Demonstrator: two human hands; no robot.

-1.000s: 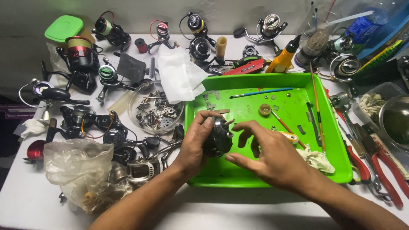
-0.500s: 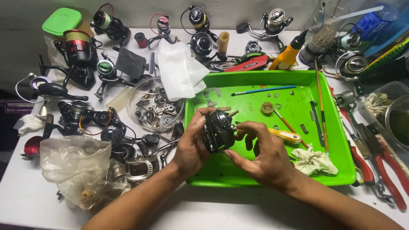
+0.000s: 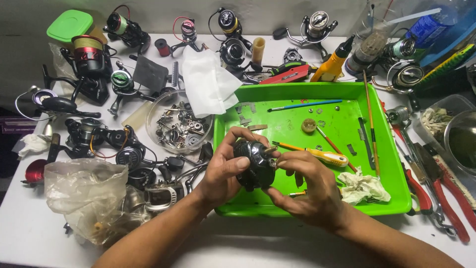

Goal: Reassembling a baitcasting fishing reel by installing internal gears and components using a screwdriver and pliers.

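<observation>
left hand (image 3: 225, 171) wraps our black reel body (image 3: 255, 164), steadying it above the green tray (image 3: 396, 196) | right hand (image 3: 307, 186) fingertips pinch its small side part | tray below probably catches loose pieces

White table (image 3: 258, 243), lit evenly from above. Pale wall (image 3: 163, 12) along the far edge. Dark gap (image 3: 10, 149) at far left.
</observation>
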